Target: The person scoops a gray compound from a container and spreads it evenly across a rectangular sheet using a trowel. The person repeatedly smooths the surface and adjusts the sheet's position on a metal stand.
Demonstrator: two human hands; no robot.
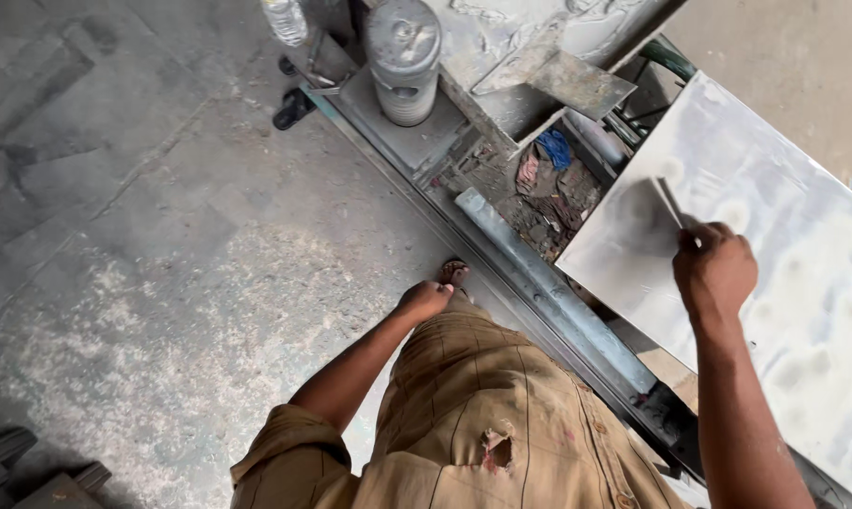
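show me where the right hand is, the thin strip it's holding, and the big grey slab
right hand (714, 271), head view, on the back of the fist.
thin strip (669, 201), head view, on the part sticking out above the fingers.
grey slab (803, 254), head view, on its bare top face, right of the hand.

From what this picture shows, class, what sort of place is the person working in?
Probably a stone or tile cutting workshop: a large pale polished slab lies on a long grey metal machine rail, the right hand holds a thin flat tool, and the dusty concrete floor is powder-strewn.
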